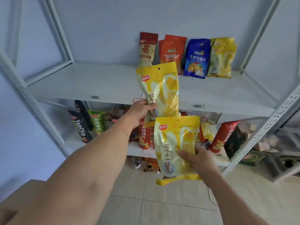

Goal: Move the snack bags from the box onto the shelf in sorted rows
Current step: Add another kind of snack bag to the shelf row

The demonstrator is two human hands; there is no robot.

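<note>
Now you are carrying two glossy yellow snack bags, your left hand (138, 113) pinching the upper bag (159, 90) and your right hand (197, 161) gripping the lower bag (176, 148), probably bound for the matching yellow stack (222, 57) on the grey metal shelf (84, 85), where each is needing to stand upright.

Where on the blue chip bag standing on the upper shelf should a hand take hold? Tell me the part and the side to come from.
Pinch the flat sealed top edge of the blue chip bag, coming from the front and above. It stands upright leaning on the wall, with the orange bags and yellow bags close beside it, so its sides look crowded.
</note>
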